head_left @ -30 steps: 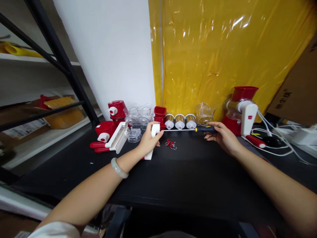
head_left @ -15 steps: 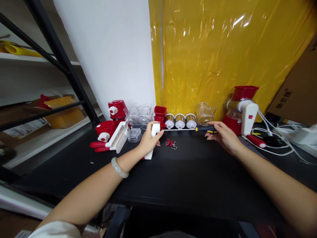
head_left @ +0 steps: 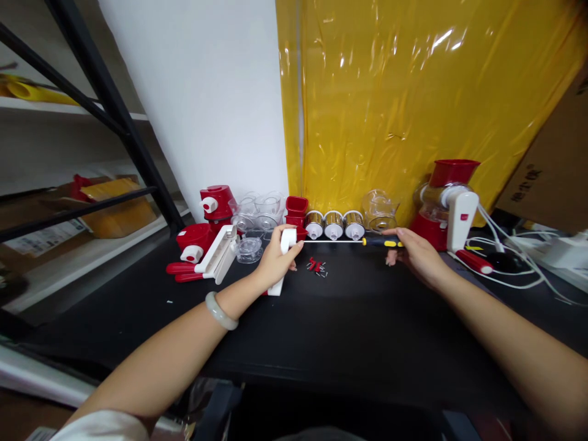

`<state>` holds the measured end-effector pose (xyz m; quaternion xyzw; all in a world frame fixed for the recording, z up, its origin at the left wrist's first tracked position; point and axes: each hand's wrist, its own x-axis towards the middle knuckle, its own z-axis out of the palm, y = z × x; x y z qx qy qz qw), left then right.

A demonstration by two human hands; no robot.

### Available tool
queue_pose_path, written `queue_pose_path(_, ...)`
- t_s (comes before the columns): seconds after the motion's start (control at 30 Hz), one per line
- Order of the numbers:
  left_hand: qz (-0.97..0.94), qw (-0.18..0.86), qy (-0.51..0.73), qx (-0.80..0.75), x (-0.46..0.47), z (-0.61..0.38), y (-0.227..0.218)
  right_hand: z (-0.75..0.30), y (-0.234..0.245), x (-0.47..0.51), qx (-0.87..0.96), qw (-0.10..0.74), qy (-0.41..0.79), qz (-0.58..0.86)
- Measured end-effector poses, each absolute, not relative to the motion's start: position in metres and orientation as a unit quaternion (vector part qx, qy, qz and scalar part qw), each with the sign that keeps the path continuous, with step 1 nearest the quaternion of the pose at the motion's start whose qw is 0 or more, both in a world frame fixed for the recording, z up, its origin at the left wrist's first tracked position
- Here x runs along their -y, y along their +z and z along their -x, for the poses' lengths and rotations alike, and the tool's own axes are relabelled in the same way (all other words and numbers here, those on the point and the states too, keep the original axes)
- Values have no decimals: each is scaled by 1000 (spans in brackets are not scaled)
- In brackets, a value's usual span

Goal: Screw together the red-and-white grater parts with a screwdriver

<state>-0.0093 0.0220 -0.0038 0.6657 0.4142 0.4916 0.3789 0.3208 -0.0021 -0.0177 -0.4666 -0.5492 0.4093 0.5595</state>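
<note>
My left hand grips a white crank handle, whose lower end shows a bit of red. The hand hides its middle. In my right hand is the end of a screwdriver with a black and yellow grip. Its long thin shaft lies level and reaches left to the top of the crank handle, by a small red tip; the contact point is hard to make out. Below the shaft, on the black table, lies a small heap of red pieces and screws.
Behind my hands stand three metal grater drums, a red hopper and clear plastic parts. At left are red grater bodies and white crank handles with red grips. An assembled grater and white cables are at right.
The screwdriver's grip has turned, now showing more yellow. My right fingers have loosened and shifted slightly around its end. My left hand and the crank handle keep their place.
</note>
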Motion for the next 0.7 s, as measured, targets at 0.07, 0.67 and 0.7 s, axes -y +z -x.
queue_pose_path(0.07, -664, 379, 493, -415, -22, 9, -4, -320, -18, 1, 542, 560, 415, 470)
queue_pose_path(0.67, -673, 374, 488, -412, -24, 11, -6, -319, -14, 4, 495, 602, 461, 424)
queue_pose_path(0.7, -673, 374, 488, -411, -23, 11, -6, -319, -13, 4, 497, 602, 458, 425)
